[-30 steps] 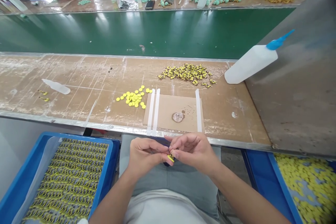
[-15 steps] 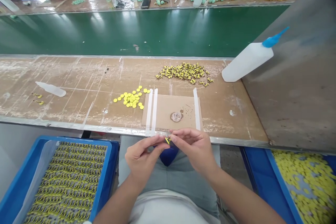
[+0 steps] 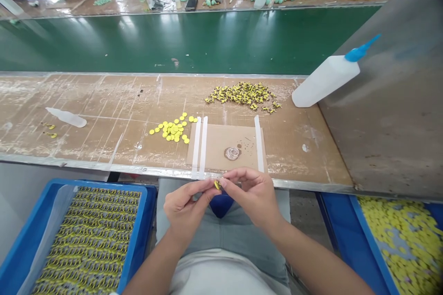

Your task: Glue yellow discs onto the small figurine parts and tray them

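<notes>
Just in front of the table edge, my left hand (image 3: 187,203) pinches a small yellow disc (image 3: 217,185) between thumb and fingertips. Fingertips of my right hand (image 3: 255,199) are closed on a tiny yellow-and-black piece, mostly hidden, which meets the disc. Beyond my hands, a taped cardboard sheet (image 3: 214,140) carries a small round clear puddle-like patch (image 3: 231,153) with dark spots beside it. Loose yellow discs (image 3: 173,130) lie left of the sheet. Behind it is a heap of small yellow-and-black pieces (image 3: 244,93).
A white bottle with a blue nozzle (image 3: 327,80) leans by a metal panel (image 3: 391,101) at right. Blue trays hold rows of yellow-and-black pieces (image 3: 93,235) at left and yellow discs (image 3: 401,239) at right. Several people work beyond the green belt (image 3: 155,41).
The fingertips of both hands have come closer together, shifting slightly left. The yellow disc has turned and now meets the yellow-and-black piece.
</notes>
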The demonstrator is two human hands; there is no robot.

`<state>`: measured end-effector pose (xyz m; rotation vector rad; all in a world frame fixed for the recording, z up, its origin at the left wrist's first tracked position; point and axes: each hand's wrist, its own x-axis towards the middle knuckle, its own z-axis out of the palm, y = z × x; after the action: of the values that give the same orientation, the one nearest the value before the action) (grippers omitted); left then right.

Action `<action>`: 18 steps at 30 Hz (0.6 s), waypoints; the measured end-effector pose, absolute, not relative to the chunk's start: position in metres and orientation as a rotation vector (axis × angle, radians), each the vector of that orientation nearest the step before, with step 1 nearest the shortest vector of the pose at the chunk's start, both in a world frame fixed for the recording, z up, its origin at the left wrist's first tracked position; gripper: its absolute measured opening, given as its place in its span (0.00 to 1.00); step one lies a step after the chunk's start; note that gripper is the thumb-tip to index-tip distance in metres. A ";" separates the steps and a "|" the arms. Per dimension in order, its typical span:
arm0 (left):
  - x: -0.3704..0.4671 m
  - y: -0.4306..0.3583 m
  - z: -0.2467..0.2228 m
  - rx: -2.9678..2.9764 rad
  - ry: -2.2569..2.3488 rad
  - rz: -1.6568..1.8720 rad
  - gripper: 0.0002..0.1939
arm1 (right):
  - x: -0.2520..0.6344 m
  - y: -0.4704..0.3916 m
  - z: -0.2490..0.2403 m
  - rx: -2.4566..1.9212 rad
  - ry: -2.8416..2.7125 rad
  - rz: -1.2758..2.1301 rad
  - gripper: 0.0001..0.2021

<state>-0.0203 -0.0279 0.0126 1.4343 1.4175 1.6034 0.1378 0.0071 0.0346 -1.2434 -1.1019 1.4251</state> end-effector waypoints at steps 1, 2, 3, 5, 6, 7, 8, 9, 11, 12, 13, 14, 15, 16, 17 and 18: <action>-0.020 -0.029 0.011 1.411 1.407 1.610 0.21 | 0.137 0.007 0.034 -1.239 -1.096 1.425 0.10; -0.021 -0.029 0.009 1.392 1.392 1.620 0.24 | 0.137 0.006 0.033 -1.233 -1.088 1.425 0.11; -0.021 -0.030 0.007 1.382 1.376 1.631 0.26 | 0.136 0.005 0.031 -1.226 -1.077 1.425 0.11; -0.023 -0.032 0.004 1.412 1.359 1.649 0.30 | 0.135 0.004 0.029 -1.219 -1.057 1.432 0.12; -0.024 -0.033 0.003 1.449 1.359 1.651 0.31 | 0.135 0.003 0.028 -1.220 -1.051 1.441 0.13; -0.025 -0.033 0.003 1.493 1.359 1.649 0.31 | 0.134 0.002 0.028 -1.218 -1.049 1.454 0.13; -0.026 -0.033 0.003 1.533 1.357 1.641 0.30 | 0.133 0.001 0.028 -1.211 -1.048 1.472 0.13; -0.027 -0.034 0.003 1.564 1.349 1.631 0.29 | 0.133 0.001 0.028 -1.203 -1.047 1.492 0.14; -0.030 -0.034 0.003 1.577 1.324 1.614 0.27 | 0.131 0.002 0.028 -1.179 -1.047 1.536 0.14; -0.031 -0.035 0.002 1.560 1.311 1.616 0.27 | 0.130 0.003 0.028 -1.159 -1.050 1.568 0.15; -0.033 -0.036 0.001 1.532 1.299 1.624 0.27 | 0.129 0.004 0.028 -1.137 -1.054 1.604 0.16; -0.035 -0.037 0.000 1.490 1.291 1.639 0.27 | 0.128 0.005 0.028 -1.113 -1.062 1.643 0.17; -0.037 -0.040 -0.002 1.438 1.287 1.655 0.28 | 0.128 0.004 0.028 -1.091 -1.076 1.677 0.19; -0.041 -0.043 -0.004 1.377 1.289 1.672 0.29 | 0.129 0.003 0.027 -1.078 -1.097 1.697 0.20; -0.047 -0.047 -0.005 1.314 1.298 1.695 0.30 | 0.130 0.001 0.027 -1.084 -1.128 1.689 0.20; -0.054 -0.053 -0.006 1.250 1.321 1.721 0.31 | 0.131 -0.003 0.026 -1.116 -1.167 1.645 0.19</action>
<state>-0.0540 -0.0531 -0.0063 1.2497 1.3209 1.7207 0.1309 -0.0029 0.0264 -1.1162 -1.1665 1.6452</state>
